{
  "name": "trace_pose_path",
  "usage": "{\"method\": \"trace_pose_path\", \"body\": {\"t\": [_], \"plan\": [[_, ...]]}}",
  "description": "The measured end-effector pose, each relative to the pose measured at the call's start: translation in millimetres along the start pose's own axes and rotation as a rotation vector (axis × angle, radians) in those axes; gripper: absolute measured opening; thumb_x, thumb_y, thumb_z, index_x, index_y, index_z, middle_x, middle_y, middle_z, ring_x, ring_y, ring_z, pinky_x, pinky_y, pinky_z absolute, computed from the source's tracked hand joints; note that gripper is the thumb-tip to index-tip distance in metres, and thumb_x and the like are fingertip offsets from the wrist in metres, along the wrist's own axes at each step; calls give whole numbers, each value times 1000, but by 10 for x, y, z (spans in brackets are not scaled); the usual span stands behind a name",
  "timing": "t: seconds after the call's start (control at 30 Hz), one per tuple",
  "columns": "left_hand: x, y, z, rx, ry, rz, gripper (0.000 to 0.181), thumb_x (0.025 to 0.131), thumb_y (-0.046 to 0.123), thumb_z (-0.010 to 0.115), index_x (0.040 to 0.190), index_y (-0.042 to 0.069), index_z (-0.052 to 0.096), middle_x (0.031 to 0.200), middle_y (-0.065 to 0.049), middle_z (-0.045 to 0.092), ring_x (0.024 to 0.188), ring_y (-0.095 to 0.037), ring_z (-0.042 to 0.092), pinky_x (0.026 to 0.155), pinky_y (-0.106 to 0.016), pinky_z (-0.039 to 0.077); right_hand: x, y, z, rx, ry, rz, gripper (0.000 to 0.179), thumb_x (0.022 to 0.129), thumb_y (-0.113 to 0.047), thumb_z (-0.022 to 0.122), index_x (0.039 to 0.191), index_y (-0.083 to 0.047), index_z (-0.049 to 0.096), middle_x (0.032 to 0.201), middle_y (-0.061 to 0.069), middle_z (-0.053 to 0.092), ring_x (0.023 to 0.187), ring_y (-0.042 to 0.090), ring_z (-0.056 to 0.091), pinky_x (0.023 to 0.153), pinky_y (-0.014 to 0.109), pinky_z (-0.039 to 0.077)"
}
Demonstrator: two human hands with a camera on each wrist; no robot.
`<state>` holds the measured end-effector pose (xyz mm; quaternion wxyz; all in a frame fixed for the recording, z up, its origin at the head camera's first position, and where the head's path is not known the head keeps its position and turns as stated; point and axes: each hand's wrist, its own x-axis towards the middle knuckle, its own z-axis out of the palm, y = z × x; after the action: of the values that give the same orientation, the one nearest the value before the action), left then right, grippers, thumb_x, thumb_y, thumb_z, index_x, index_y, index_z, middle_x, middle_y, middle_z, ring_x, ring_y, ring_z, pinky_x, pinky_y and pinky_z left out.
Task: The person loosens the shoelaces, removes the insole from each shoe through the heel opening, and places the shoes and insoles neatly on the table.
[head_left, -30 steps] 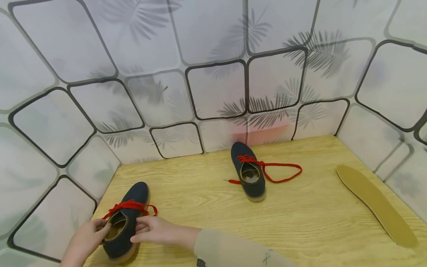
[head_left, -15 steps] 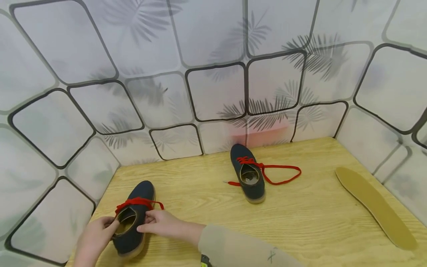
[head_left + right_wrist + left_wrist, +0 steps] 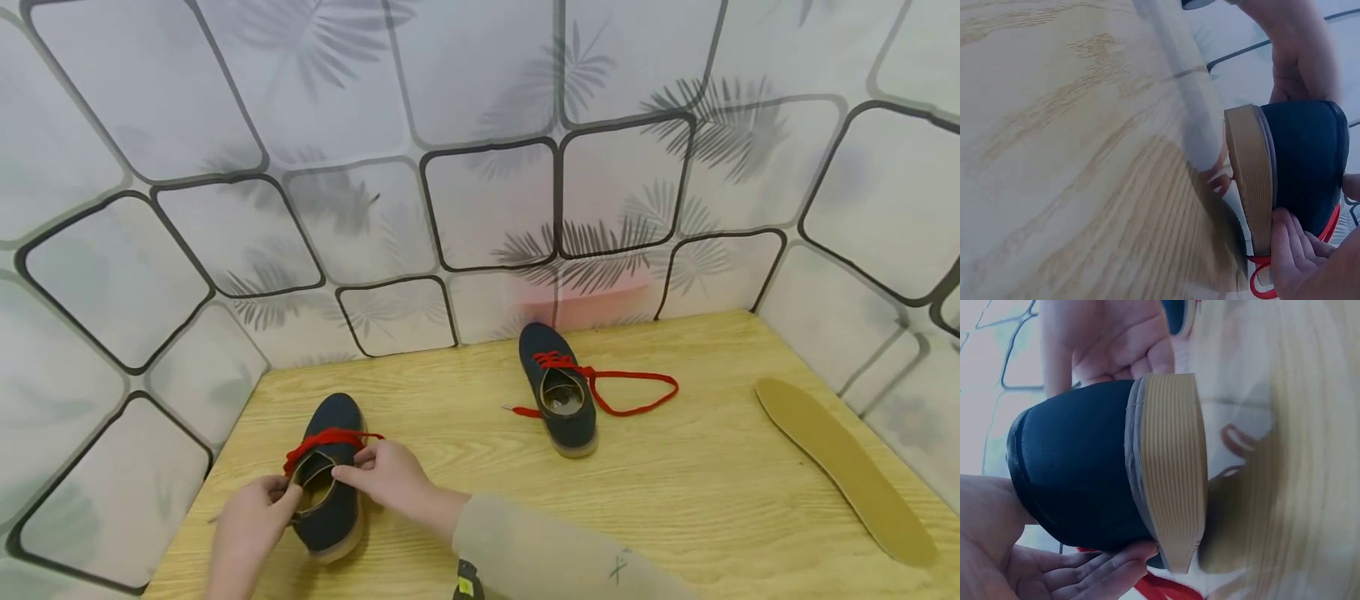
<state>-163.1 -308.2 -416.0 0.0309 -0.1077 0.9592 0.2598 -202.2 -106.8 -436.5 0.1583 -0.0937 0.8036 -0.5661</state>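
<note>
Both of my hands hold a navy shoe (image 3: 330,529) with red laces (image 3: 326,442) at the left of the table, its toe pointing away. My left hand (image 3: 251,521) grips the left side of the collar, thumb at the opening. On the other side my right hand (image 3: 393,477) pinches the collar, thumb at the rim and fingers along the outside. The left wrist view shows the heel and ribbed tan sole (image 3: 1172,469), with a dark shadow under it on the table. From the right wrist, my fingers (image 3: 1288,244) lie against the shoe's side near the sole.
A second navy shoe (image 3: 572,431) stands mid-table near the back, a long red lace loop (image 3: 637,408) trailing to its right. A tan insole (image 3: 843,467) lies at the right edge of the wooden table (image 3: 675,500). Patterned walls (image 3: 495,208) enclose the back and sides.
The held shoe and both hands have moved to the right and slightly away, and the shoe has turned straighter. My right thumb has shifted from the shoe's side up to the collar rim.
</note>
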Motion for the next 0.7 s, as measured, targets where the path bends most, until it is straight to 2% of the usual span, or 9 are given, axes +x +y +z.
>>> {"method": "trace_pose_path", "body": {"t": [0.13, 0.27, 0.4, 0.5, 0.7], "plan": [[-7, 82, 91, -17, -2, 0, 40, 97, 23, 59, 113, -11, 71, 95, -17, 77, 83, -23, 68, 66, -33, 53, 7, 17, -66, -27, 79, 29, 34, 89, -38, 87, 103, -8, 81, 93, 2, 80, 74, 10, 72, 67, 24, 58], [-19, 172, 177, -24, 6, 10, 37, 96, 23, 60, 110, -9, 72, 90, -12, 76, 79, -22, 66, 64, -32, 51, 7, 47, -160, -3, 103, 33, 30, 86, -33, 89, 98, -6, 81, 88, 3, 79, 66, 17, 74, 60, 23, 56], [-44, 270, 232, -43, 19, 26, 38, 97, 24, 61, 112, -9, 72, 93, -13, 78, 83, -23, 70, 65, -33, 55, 15, 67, -281, 12, 81, 17, 28, 86, -26, 89, 100, -3, 82, 88, 4, 78, 67, 21, 76, 57, 23, 57], [-72, 341, 237, -67, 11, 22, 39, 98, 26, 61, 114, -8, 72, 96, -14, 79, 86, -25, 72, 67, -35, 56, 24, 77, -376, 11, 57, 0, 25, 86, -22, 88, 100, -2, 81, 88, 4, 78, 66, 18, 75, 58, 23, 59], [-140, 493, 264, -90, 43, 44, 34, 96, 27, 66, 104, -4, 75, 88, -7, 78, 78, -19, 69, 64, -30, 52, 35, 96, -568, -51, -2, -48, 22, 85, -11, 83, 103, 0, 81, 92, 8, 81, 69, 17, 76, 62, 23, 60]]}}
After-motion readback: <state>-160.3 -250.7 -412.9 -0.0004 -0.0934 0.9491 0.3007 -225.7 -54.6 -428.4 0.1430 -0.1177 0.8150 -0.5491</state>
